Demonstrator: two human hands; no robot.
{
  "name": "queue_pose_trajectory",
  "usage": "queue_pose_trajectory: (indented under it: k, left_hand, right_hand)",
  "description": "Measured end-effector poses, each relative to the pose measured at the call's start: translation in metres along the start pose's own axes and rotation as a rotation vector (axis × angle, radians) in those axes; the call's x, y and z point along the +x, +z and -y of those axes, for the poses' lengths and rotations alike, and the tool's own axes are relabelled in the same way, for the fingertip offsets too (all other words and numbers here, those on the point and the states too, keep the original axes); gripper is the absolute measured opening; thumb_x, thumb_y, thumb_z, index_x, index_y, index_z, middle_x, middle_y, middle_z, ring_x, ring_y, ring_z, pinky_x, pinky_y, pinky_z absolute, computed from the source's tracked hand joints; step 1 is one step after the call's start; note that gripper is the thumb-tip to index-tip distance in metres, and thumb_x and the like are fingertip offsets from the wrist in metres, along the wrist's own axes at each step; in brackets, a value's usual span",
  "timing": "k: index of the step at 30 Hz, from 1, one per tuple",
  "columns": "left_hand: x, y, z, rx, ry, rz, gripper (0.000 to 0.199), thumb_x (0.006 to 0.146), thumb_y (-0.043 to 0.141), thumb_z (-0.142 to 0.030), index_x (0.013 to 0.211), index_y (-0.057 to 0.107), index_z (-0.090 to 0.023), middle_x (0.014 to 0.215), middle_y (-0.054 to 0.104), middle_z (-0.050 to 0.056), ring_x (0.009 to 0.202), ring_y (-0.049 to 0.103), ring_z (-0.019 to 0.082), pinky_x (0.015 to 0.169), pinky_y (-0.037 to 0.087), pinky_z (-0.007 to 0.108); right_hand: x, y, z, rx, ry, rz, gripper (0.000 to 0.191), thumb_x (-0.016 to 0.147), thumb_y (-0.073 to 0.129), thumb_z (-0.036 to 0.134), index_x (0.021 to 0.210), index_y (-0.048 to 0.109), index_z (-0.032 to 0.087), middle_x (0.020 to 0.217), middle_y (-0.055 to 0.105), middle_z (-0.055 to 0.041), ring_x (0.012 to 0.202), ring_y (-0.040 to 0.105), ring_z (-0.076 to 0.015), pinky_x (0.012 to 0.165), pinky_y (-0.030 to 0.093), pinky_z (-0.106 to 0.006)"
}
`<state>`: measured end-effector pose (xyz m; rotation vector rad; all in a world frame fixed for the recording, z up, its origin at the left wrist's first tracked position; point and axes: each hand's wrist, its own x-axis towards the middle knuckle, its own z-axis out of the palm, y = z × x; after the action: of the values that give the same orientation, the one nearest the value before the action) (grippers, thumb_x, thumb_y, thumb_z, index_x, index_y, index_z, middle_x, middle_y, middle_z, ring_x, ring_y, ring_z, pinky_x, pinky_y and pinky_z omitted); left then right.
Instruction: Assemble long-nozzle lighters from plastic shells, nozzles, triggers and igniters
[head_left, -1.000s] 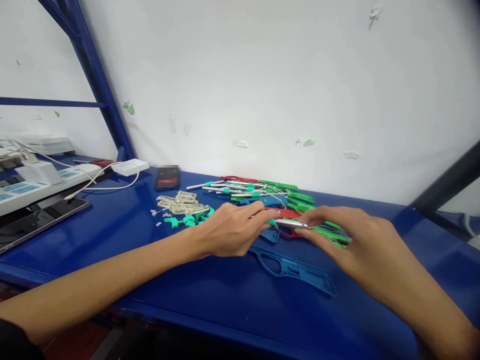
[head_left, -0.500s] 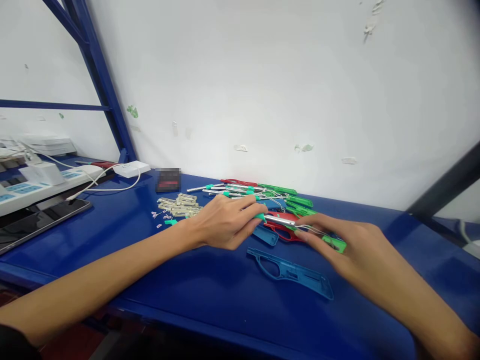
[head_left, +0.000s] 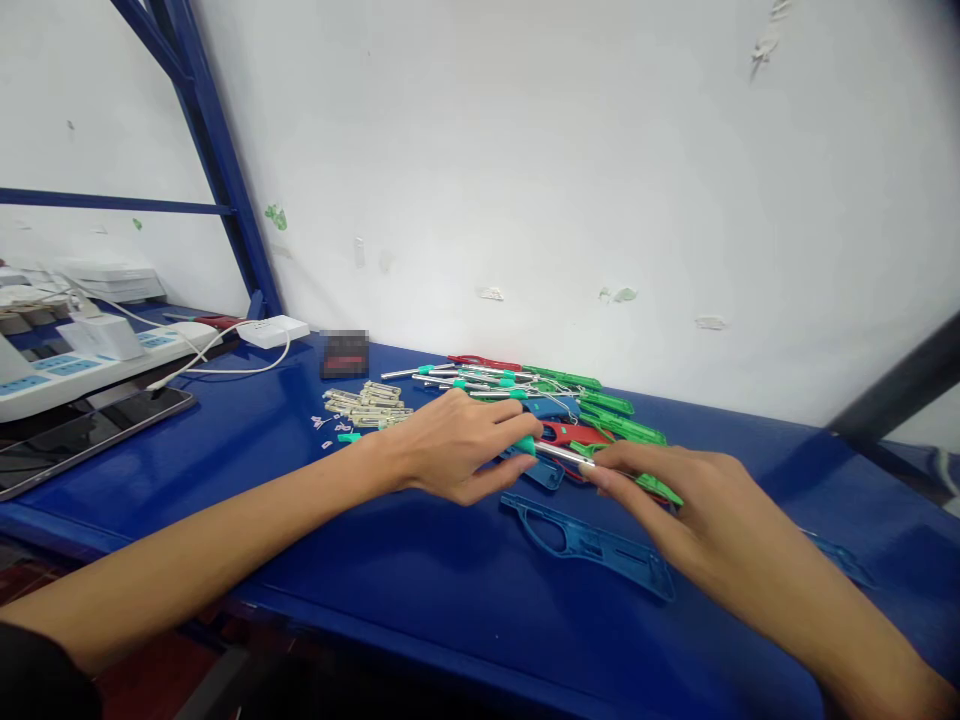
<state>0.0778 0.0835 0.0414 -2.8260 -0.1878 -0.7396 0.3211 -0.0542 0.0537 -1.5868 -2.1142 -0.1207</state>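
Between my hands a silver metal lighter tube [head_left: 564,453] lies across the view. My left hand [head_left: 461,445] pinches it at a teal collar [head_left: 527,444], fingers bent around that end. The thumb and fingertips of my right hand [head_left: 675,490] close on the tube's right end. In front of them rests a blue lighter shell half [head_left: 600,550], its inner side up. Behind the hands lie more tubes with teal collars [head_left: 461,383], a red shell [head_left: 574,434] and green shells [head_left: 626,425]. My left hand partly hides this pile.
Clear plastic parts [head_left: 367,403] and small pink bits [head_left: 328,445] are left of the pile. A phone [head_left: 97,440], a power strip [head_left: 45,388] and a white box [head_left: 274,331] with a cable stand at the left. A wall [head_left: 525,180] rises behind the blue table [head_left: 420,580].
My left fingers have loosened slightly around the teal collar, and more of it shows. My right fingertips sit at the tube's end, and the white wires there no longer show. The view shifted slightly.
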Motion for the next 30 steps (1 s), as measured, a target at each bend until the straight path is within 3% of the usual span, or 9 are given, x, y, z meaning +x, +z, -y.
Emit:
queue_pose_trajectory:
  k: [3, 6, 10, 14, 18, 25, 30]
  left_hand:
    - [0.001, -0.003, -0.003, -0.093, -0.052, 0.104, 0.025, 0.111, 0.048, -0.04, 0.112, 0.062, -0.02, 0.091, 0.075, 0.003, 0.066, 0.063, 0.018, 0.058, 0.039, 0.032]
    - [0.002, -0.003, -0.008, -0.193, -0.09, 0.173, 0.015, 0.108, 0.053, -0.032, 0.112, 0.063, -0.022, 0.092, 0.075, 0.001, 0.067, 0.064, 0.017, 0.061, 0.043, 0.031]
    - [0.002, 0.0, -0.012, -0.326, -0.108, 0.197, 0.013, 0.104, 0.054, -0.022, 0.114, 0.063, -0.022, 0.102, 0.076, 0.003, 0.083, 0.069, 0.018, 0.072, 0.049, 0.029]
    - [0.004, 0.0, -0.01, -0.434, -0.123, 0.201, 0.008, 0.103, 0.059, -0.022, 0.107, 0.065, -0.02, 0.102, 0.076, 0.004, 0.088, 0.069, 0.017, 0.08, 0.052, 0.028]
    - [0.005, -0.004, -0.003, -0.472, -0.157, 0.221, 0.006, 0.1, 0.062, -0.02, 0.099, 0.068, -0.019, 0.098, 0.075, 0.004, 0.085, 0.068, 0.017, 0.078, 0.051, 0.029]
    - [0.004, -0.006, -0.001, -0.493, -0.178, 0.33, 0.006, 0.093, 0.068, -0.016, 0.089, 0.072, -0.019, 0.082, 0.073, 0.0, 0.072, 0.065, 0.014, 0.068, 0.048, 0.026]
    - [0.004, -0.007, 0.001, -0.458, -0.209, 0.383, 0.01, 0.091, 0.07, -0.019, 0.1, 0.075, -0.02, 0.084, 0.072, -0.001, 0.072, 0.066, 0.014, 0.068, 0.047, 0.027]
  right_hand:
    - [0.0, 0.003, 0.003, 0.017, 0.025, 0.099, 0.036, 0.11, 0.048, 0.047, 0.099, 0.079, 0.031, 0.095, 0.085, 0.0006, 0.077, 0.078, -0.0204, 0.067, 0.053, -0.031]
    - [0.0, 0.007, 0.005, 0.026, 0.03, 0.161, 0.034, 0.111, 0.049, 0.043, 0.1, 0.079, 0.031, 0.095, 0.084, 0.0001, 0.079, 0.078, -0.0202, 0.071, 0.054, -0.031]
    - [0.001, 0.009, 0.005, 0.035, 0.025, 0.207, 0.035, 0.111, 0.048, 0.042, 0.1, 0.078, 0.03, 0.09, 0.083, -0.0001, 0.073, 0.076, -0.0194, 0.068, 0.054, -0.03]
    - [0.001, 0.009, 0.003, 0.033, 0.031, 0.21, 0.036, 0.111, 0.048, 0.046, 0.106, 0.08, 0.031, 0.096, 0.084, -0.0007, 0.077, 0.077, -0.0197, 0.069, 0.055, -0.031]
    - [0.0, 0.012, -0.004, 0.028, 0.05, 0.225, 0.031, 0.109, 0.052, 0.049, 0.116, 0.079, 0.034, 0.1, 0.084, -0.0002, 0.084, 0.079, -0.0217, 0.071, 0.055, -0.032]
    - [-0.004, 0.017, -0.01, 0.067, 0.041, 0.312, 0.022, 0.101, 0.068, 0.035, 0.122, 0.075, 0.035, 0.088, 0.082, 0.0028, 0.073, 0.077, -0.0195, 0.065, 0.053, -0.029]
    - [-0.002, 0.017, -0.009, 0.067, 0.033, 0.297, 0.022, 0.099, 0.067, 0.025, 0.115, 0.076, 0.035, 0.086, 0.082, 0.0038, 0.067, 0.073, -0.0169, 0.061, 0.05, -0.027]
